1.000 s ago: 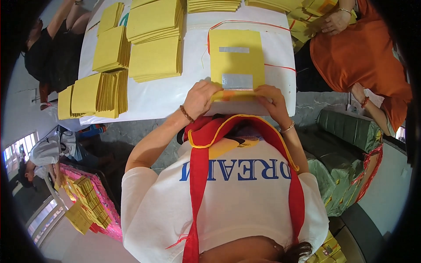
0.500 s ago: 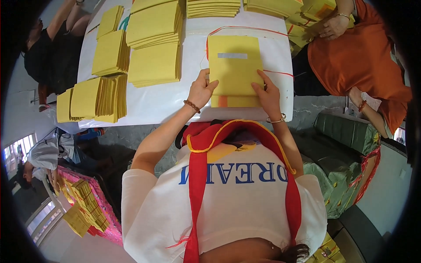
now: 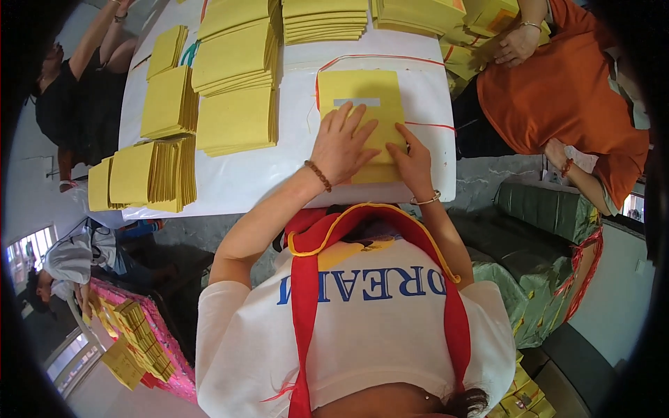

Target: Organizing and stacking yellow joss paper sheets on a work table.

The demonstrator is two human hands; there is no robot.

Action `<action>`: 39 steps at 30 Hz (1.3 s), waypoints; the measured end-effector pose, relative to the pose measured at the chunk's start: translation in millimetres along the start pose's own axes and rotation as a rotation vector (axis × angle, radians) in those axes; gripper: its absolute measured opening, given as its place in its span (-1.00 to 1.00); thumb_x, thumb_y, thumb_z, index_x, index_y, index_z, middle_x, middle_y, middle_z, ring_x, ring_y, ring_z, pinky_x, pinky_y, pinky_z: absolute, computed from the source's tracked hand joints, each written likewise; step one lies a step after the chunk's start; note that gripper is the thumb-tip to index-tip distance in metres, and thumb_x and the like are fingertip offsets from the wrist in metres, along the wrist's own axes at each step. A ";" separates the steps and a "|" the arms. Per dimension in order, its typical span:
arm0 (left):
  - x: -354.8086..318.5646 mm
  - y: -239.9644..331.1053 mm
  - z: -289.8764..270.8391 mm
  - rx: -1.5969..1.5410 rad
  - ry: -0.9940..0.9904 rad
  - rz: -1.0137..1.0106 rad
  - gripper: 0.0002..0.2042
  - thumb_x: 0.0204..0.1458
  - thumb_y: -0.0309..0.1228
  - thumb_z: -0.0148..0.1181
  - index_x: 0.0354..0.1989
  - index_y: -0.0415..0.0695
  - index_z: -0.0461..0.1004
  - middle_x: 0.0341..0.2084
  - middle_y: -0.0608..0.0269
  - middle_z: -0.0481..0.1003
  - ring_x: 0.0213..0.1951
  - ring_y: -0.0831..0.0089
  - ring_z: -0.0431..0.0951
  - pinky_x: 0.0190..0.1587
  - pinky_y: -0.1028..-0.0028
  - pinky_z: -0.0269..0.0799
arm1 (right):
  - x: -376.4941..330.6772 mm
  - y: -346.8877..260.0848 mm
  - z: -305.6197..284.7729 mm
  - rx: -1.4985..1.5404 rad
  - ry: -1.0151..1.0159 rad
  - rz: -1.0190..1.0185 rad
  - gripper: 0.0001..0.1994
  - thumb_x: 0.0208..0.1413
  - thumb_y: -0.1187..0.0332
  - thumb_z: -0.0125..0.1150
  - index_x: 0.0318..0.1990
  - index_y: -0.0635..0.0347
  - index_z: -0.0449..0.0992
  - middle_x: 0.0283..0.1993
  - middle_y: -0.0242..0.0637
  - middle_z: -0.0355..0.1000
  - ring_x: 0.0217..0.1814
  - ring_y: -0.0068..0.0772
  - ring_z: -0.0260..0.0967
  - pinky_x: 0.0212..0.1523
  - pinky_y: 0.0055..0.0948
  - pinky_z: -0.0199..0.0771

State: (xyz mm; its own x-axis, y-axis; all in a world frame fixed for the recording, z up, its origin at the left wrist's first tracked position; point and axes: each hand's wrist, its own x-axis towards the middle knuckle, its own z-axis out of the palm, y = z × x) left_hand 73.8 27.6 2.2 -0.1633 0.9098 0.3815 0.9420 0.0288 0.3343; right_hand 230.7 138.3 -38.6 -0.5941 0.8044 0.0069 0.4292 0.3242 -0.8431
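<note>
A yellow paper envelope [image 3: 382,87] with a grey strip near its far end lies flat on the white-covered table [image 3: 296,164], in front of me. My left hand [image 3: 343,143] rests across its left half, palm down and fingers spread, hiding part of the strip and the near left corner. At the right edge, my right hand [image 3: 412,159] grips the envelope, its thumb on top and its index finger stretched along the side. The other right fingers are mostly hidden. Whether there is one envelope or a thin pile under my hands, I cannot tell.
Yellow envelope stacks [image 3: 237,118] stand at the left, more [image 3: 324,21] at the far side. A red cord [image 3: 380,57] runs behind the envelope. At the right a person in an orange top [image 3: 557,97] rests a hand near other bundles. Green wrapped bales [image 3: 536,209] sit beyond.
My left hand has left the envelope's left edge and moved right onto its top, fingers now spread. The right hand stays at the right edge. The whole view has shifted slightly.
</note>
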 end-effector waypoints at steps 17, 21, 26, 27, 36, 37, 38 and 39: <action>-19.6 -24.6 13.3 -0.138 -0.183 0.194 -0.45 -0.16 -0.17 0.19 0.04 -0.12 0.31 0.04 0.04 0.22 0.08 0.11 0.16 0.03 0.19 0.10 | -36.2 -13.5 14.0 -0.735 -0.215 -0.384 -0.36 0.11 -0.05 -0.17 0.25 0.16 0.04 0.38 -0.24 -0.19 0.42 -0.16 -0.33 0.21 0.28 -0.51; -16.1 -11.7 13.8 -0.070 -0.295 0.231 -0.50 -0.23 -0.28 0.19 -0.04 -0.21 0.34 -0.16 0.11 0.35 -0.13 0.13 0.32 -0.14 0.27 0.25 | -24.4 -6.3 -7.0 -0.122 -0.375 -0.220 -0.50 0.15 0.13 -0.09 0.18 0.23 0.17 0.30 -0.22 0.01 0.37 -0.26 -0.15 0.28 -0.06 -0.26; -15.1 19.8 36.8 0.433 -0.056 0.276 -0.62 -0.21 -0.36 0.05 -0.15 -0.23 0.37 -0.44 0.23 0.37 -0.37 0.30 0.38 -0.36 0.38 0.31 | -14.6 0.2 -26.2 0.578 -0.035 0.073 -0.62 0.22 0.26 -0.14 0.15 0.18 0.23 0.13 -0.30 0.28 0.20 -0.45 0.15 0.19 -0.40 0.05; -17.7 14.9 33.4 0.450 -0.049 0.255 -0.62 -0.21 -0.36 0.05 -0.15 -0.23 0.37 -0.44 0.23 0.37 -0.37 0.30 0.38 -0.36 0.38 0.31 | -15.4 -1.4 -23.4 0.587 0.079 0.097 -0.63 0.24 0.26 -0.17 0.15 0.17 0.23 0.10 -0.30 0.30 0.16 -0.47 0.20 0.15 -0.42 0.10; -50.2 -86.8 -106.9 0.503 0.270 0.082 -0.56 -0.22 -0.45 0.01 -0.04 0.00 0.41 -0.23 0.24 0.40 -0.16 0.30 0.38 -0.18 0.31 0.24 | -14.5 27.7 -12.2 0.677 0.292 0.209 -0.59 0.20 0.28 -0.08 0.14 0.33 0.19 0.06 -0.24 0.30 0.07 -0.47 0.23 0.06 -0.53 0.18; -62.7 -110.1 -112.1 0.562 0.261 0.045 -0.57 -0.21 -0.47 -0.01 -0.04 0.02 0.40 -0.24 0.26 0.40 -0.16 0.30 0.38 -0.16 0.31 0.23 | -13.9 26.1 -10.5 0.679 0.288 0.196 -0.59 0.20 0.28 -0.08 0.14 0.33 0.19 0.06 -0.24 0.30 0.07 -0.47 0.23 0.06 -0.53 0.18; -72.9 -127.2 -113.0 0.565 0.203 0.015 -0.56 -0.20 -0.49 -0.02 -0.03 0.01 0.39 -0.22 0.27 0.40 -0.12 0.31 0.36 -0.14 0.32 0.22 | -18.1 23.2 -11.2 0.634 0.284 0.153 -0.60 0.20 0.30 -0.07 0.12 0.33 0.21 0.05 -0.23 0.31 0.07 -0.47 0.23 0.06 -0.52 0.19; -77.8 -134.6 -112.7 0.581 0.160 0.007 -0.58 -0.20 -0.44 0.01 -0.04 0.02 0.39 -0.25 0.28 0.39 -0.15 0.32 0.36 -0.14 0.31 0.22 | -23.2 19.0 -13.0 0.589 0.290 0.109 -0.62 0.19 0.31 -0.06 0.11 0.34 0.24 0.05 -0.23 0.31 0.07 -0.46 0.23 0.06 -0.50 0.20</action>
State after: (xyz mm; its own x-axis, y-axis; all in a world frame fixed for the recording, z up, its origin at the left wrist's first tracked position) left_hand -73.3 -93.8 24.5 -0.1562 0.8387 0.5217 0.9419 0.2855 -0.1771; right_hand 261.5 132.2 -47.8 -0.3262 0.9451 -0.0206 -0.0161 -0.0273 -0.9995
